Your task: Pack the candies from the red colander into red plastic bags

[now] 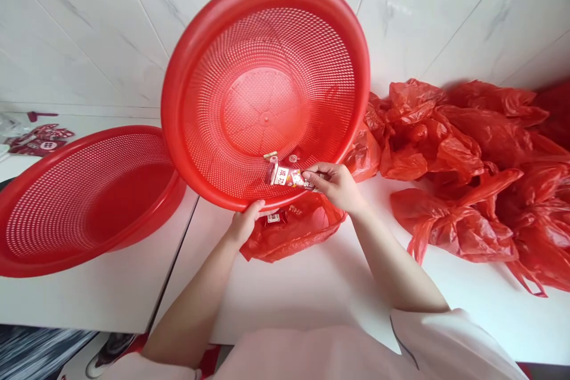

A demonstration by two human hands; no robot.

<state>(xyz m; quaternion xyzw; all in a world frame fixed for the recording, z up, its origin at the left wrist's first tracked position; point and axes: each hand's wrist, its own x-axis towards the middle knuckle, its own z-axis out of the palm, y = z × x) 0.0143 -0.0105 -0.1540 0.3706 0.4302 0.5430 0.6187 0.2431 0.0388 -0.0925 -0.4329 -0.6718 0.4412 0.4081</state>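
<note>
A large red plastic mesh basket (267, 95) is tilted up, its open mouth toward me. My left hand (247, 222) is closed on the lower rim of this basket, its thumb over the edge. In my right hand (336, 187) is a dark red printed packet (285, 176), pinched at one end just inside the lower rim. Another small wrapped packet or two lie behind it in the basket, partly hidden. Below the rim, an opened red plastic bag (307, 234) lies on the white table (303, 303), with a small wrapped packet (275, 218) in its mouth.
A second red mesh basket (133, 190) stands at the left. Several knotted, filled red plastic bags (472, 225) are heaped at the right. Dark red packages (40, 141) lie at the far left, near the marbled wall (80, 29). A seam (176, 258) runs between the tabletops.
</note>
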